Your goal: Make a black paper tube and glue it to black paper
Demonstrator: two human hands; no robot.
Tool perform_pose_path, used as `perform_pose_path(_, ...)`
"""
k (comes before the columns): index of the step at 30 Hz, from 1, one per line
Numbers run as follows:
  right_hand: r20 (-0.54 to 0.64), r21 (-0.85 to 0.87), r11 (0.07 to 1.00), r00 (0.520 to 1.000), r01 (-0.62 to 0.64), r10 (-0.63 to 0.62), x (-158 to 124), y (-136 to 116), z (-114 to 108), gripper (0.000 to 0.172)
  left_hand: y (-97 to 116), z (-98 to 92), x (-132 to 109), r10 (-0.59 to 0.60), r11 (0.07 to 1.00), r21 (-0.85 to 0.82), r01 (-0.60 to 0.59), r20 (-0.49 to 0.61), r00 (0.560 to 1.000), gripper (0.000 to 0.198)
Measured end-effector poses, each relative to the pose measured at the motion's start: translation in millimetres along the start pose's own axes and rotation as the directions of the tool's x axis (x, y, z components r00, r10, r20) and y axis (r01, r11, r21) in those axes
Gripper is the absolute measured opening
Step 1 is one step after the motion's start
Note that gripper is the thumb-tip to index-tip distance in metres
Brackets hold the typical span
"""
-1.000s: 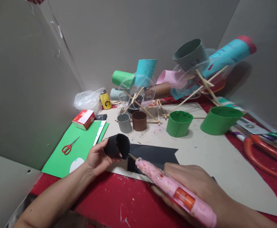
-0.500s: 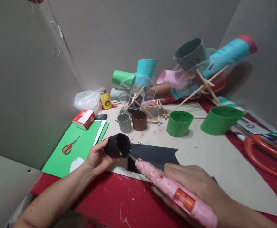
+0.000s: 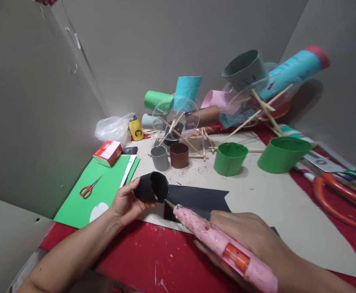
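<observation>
My left hand (image 3: pixel 126 203) is closed round a short black paper tube (image 3: pixel 146 188), whose open end faces right. A pink glue gun (image 3: pixel 208 234) is gripped in my right hand (image 3: pixel 245 236). Its metal nozzle meets the lower right rim of the tube, or sits very close to it. Under the nozzle and just behind it lies a sheet of black paper (image 3: pixel 196 197) on the cream board (image 3: pixel 257 195). A grey ring (image 3: pixel 159 158) and a brown ring (image 3: pixel 179 156) stand behind the tube.
Green paper (image 3: pixel 74 207) with small red-handled scissors (image 3: pixel 86 191) lies left, near a red-white box (image 3: pixel 107 152). Two green cups (image 3: pixel 231 159) (image 3: pixel 283 154) stand right, before stick frames bearing paper tubes. Large orange-handled scissors (image 3: pixel 321 191) are at far right.
The glue gun has shifted very slightly left in my right hand. My left hand and the black tube have barely moved.
</observation>
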State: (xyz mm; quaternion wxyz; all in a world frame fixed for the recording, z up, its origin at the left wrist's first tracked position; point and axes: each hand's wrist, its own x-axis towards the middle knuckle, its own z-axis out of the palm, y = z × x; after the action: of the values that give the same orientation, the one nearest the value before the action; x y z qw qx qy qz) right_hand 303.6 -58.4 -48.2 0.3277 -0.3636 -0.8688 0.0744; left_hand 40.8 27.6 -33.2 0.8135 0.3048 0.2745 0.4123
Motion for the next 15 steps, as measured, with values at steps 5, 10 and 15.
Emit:
perform_pose_path(5,0.021,-0.040,0.999,1.000,0.015,-0.014,-2.5,1.9,2.2,0.022,-0.5,0.5,0.2,-0.004,1.000,-0.003,0.004,-0.016,1.000,0.026)
perform_pose_path(10,0.052,-0.090,0.995,0.998,0.030,-0.026,-2.5,1.8,1.9,0.022,-1.7,0.5,0.8,0.002,1.000,-0.004,-0.002,-0.027,1.000,0.025)
perform_pose_path(15,0.028,-0.123,0.992,0.999,0.039,-0.036,-2.5,1.7,2.3,0.024,-3.4,-0.3,1.3,0.010,1.000,-0.010,-0.010,-0.026,1.000,0.026)
